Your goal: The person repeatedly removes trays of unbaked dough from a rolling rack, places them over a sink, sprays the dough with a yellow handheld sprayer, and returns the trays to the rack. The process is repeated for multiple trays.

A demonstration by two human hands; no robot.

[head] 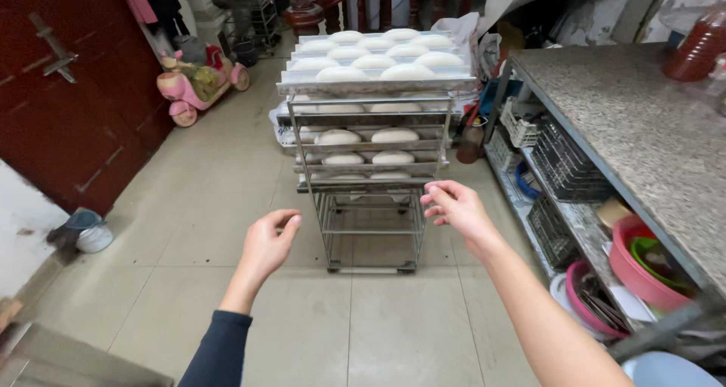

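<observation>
A metal wheeled rack (370,205) stands on the tiled floor ahead of me, its trays loaded with several white dough pieces (407,71). The top tray (378,84) holds two rows of them, and lower trays show more. My left hand (268,243) hovers just left of the rack's lower frame, fingers curled and apart, holding nothing. My right hand (457,209) floats near the rack's right front post, fingers loosely bent, also empty. Neither hand touches the rack.
A stone-topped counter (643,130) runs along the right, with wire baskets (563,167) and pink bowls (635,266) on shelves below. A dark red door (68,107) is at left, a pink toy scooter (200,84) behind, and a small bucket (87,232) by the wall.
</observation>
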